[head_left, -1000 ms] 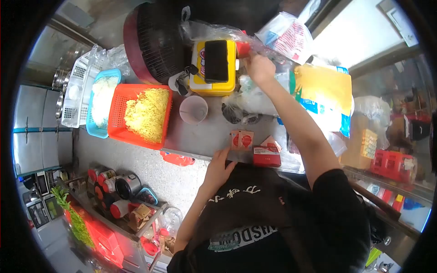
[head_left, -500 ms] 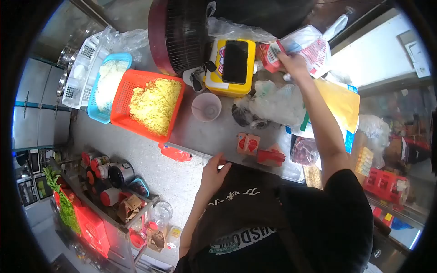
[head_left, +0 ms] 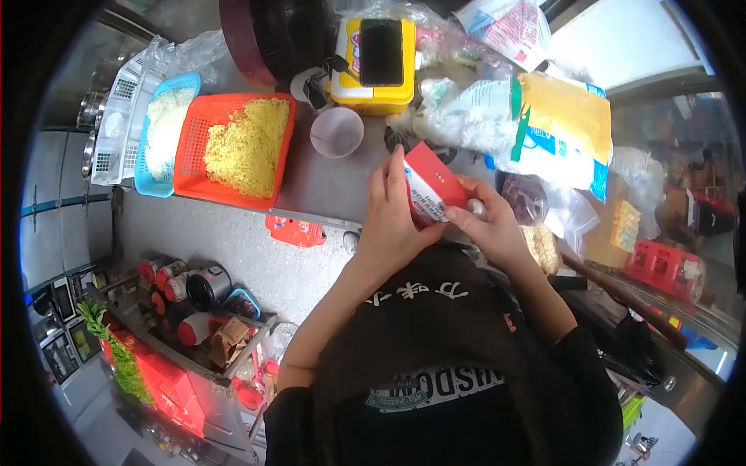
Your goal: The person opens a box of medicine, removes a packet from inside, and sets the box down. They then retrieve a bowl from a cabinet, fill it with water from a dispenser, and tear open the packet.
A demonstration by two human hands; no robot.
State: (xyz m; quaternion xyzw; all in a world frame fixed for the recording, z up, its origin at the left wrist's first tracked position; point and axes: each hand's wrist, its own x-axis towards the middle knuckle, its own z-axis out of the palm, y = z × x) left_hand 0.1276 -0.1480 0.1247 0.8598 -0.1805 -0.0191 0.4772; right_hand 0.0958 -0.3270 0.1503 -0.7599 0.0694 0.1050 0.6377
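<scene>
Close to my body, over the counter's front edge, a red and white box (head_left: 435, 180) is held between both hands. My left hand (head_left: 386, 213) wraps round its left side, fingers along the far edge and thumb below. At its right end, my right hand (head_left: 491, 225) grips the box with thumb and fingers, beside a small whitish item (head_left: 476, 208) too unclear to name. Beyond the box lie clear plastic bags (head_left: 466, 113). The small packets seen before on the counter are hidden now.
Left on the metal counter (head_left: 322, 186) are a red basket of yellow noodles (head_left: 186, 159) and a blue basket (head_left: 151, 185). A pinkish cup (head_left: 336, 133) stands near a yellow container (head_left: 377, 97) with a black phone (head_left: 381, 53) on top. Right lies a yellow-blue package (head_left: 571, 124).
My right hand has come back from the far side of the counter with the red and white box. My left hand has left the counter edge and taken hold of the box too.
</scene>
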